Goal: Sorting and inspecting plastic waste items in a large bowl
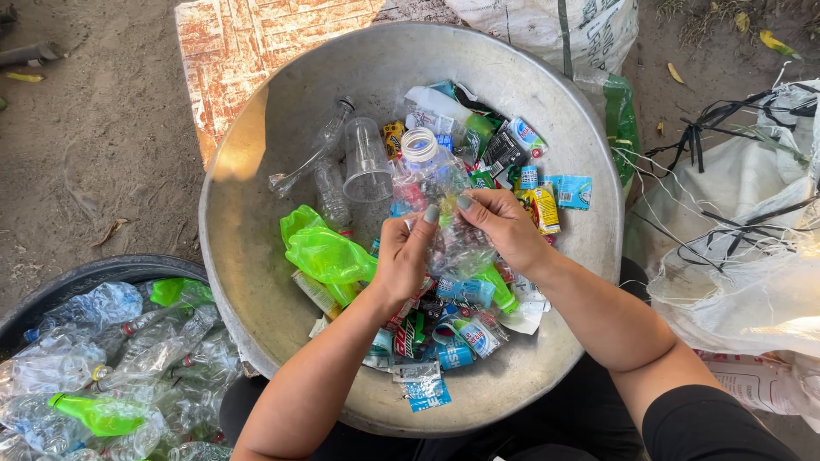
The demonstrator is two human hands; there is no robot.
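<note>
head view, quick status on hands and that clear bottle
Left hand and right hand both gripping clear bottle over metal basin. Labels and crushed bottles piled beneath.

bottles [359, 166] in basin [256, 256], tub [85, 273] at its left, sacks [743, 248] right

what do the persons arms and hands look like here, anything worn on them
Both forearms are bare, with no gloves, watch or bracelets in view. The left hand and right hand have nails painted a pale grey-green. A black sleeve covers the right upper arm; the left arm shows no sleeve within the picture.
</note>
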